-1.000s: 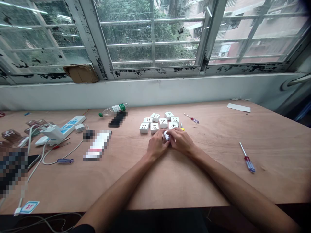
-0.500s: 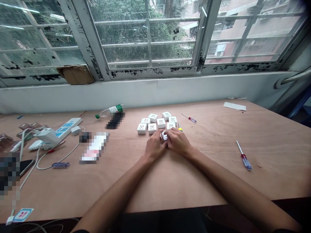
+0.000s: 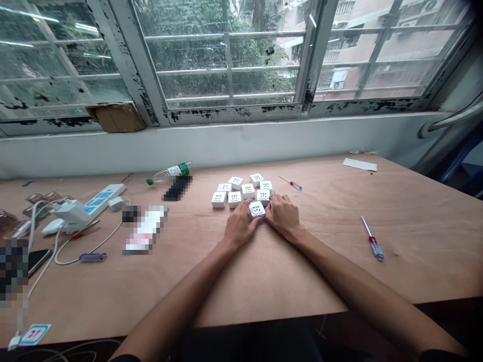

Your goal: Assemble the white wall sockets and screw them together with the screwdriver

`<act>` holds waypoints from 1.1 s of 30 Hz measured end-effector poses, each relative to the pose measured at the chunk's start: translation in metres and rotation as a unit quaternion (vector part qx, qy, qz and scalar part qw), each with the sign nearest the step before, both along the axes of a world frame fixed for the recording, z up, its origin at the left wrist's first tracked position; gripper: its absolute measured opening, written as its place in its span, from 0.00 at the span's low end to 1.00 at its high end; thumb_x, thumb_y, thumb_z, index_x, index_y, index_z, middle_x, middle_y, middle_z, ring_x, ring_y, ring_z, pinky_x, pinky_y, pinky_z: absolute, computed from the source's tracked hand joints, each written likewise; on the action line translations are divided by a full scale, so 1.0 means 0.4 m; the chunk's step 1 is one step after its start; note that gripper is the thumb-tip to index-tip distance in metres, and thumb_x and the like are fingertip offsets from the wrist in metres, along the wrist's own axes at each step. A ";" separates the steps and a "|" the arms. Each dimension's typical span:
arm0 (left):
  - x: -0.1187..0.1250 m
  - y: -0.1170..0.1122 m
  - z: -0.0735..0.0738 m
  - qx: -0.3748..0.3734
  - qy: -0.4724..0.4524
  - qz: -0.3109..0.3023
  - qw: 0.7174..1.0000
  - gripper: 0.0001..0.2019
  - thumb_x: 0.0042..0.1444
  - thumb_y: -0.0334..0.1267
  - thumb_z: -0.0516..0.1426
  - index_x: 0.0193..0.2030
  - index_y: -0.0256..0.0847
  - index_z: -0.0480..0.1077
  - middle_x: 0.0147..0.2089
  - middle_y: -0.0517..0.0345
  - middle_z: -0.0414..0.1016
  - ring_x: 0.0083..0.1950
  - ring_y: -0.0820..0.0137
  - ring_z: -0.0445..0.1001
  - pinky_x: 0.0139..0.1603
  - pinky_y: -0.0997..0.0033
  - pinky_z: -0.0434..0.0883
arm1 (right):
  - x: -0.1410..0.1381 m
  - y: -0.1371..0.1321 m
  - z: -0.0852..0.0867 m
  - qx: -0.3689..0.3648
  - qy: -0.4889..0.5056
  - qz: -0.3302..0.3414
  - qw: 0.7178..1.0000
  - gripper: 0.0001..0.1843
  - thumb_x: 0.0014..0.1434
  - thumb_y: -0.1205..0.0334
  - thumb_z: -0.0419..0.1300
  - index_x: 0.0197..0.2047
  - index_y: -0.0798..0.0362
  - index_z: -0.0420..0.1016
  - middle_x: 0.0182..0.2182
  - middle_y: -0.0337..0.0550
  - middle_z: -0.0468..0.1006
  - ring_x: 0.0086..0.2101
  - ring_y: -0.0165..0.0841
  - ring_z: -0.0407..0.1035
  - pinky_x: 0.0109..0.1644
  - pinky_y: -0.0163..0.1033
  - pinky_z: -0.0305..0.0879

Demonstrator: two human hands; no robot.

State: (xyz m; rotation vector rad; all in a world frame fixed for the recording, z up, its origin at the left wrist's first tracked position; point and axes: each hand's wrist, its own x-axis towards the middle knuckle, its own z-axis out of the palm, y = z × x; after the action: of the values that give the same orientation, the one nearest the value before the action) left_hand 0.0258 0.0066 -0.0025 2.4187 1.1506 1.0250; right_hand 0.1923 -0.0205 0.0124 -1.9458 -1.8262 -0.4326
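I see both bare hands close together near the middle of a plywood table (image 3: 332, 271). My left hand (image 3: 238, 227) and my right hand (image 3: 283, 216) are in a narrow grip, pressing in from either side on a white square socket module (image 3: 257, 209), whose socket face points up and toward me. Just ahead of my hands, eight more white socket modules (image 3: 234, 199) sit in a loose cluster, the nearest almost touching the one between my hands. Ahead and to the right of my right hand lies a small screwdriver (image 3: 290, 182) with a purple-and-red handle. A larger screwdriver (image 3: 373, 246) with a red-and-blue handle lies well to the right. Well to the left of my left hand are a white power strip (image 3: 100, 201) with tangled cables and a plastic bottle (image 3: 168, 173) on its side. Blurred patches hide several other objects on that side.
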 end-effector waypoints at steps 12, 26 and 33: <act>0.000 0.001 -0.004 -0.003 -0.022 -0.012 1.000 0.30 0.57 0.38 0.63 0.63 0.44 0.55 0.57 0.47 0.71 0.47 0.60 0.77 0.49 0.54 0.75 | 0.017 -0.007 -0.028 0.023 -0.004 -0.001 1.000 0.11 0.57 0.69 0.55 0.45 0.57 0.69 0.42 0.58 0.72 0.38 0.42 0.64 0.31 0.41 0.63; -0.003 -0.002 -0.002 0.006 -0.017 -0.017 1.000 0.29 0.58 0.39 0.62 0.63 0.43 0.56 0.56 0.48 0.72 0.47 0.62 0.76 0.49 0.57 0.74 | 0.040 0.008 0.004 0.339 0.148 0.199 0.907 0.21 0.66 0.66 0.55 0.61 0.54 0.61 0.49 0.54 0.76 0.50 0.42 0.71 0.54 0.52 0.72; -0.004 -0.006 0.008 0.007 0.011 -0.009 1.000 0.13 0.59 0.42 0.61 0.47 0.41 0.65 0.47 0.52 0.73 0.45 0.61 0.74 0.44 0.61 0.73 | 0.003 -0.001 0.004 0.314 0.289 0.239 0.872 0.25 0.66 0.58 0.57 0.63 0.49 0.56 0.47 0.50 0.77 0.43 0.40 0.77 0.46 0.50 0.78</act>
State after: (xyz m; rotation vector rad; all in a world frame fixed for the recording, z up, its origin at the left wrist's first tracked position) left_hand 0.0243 0.0043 0.0008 2.4527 1.1300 1.0084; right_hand 0.1937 -0.0210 0.0140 -0.9864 -1.4412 -0.2002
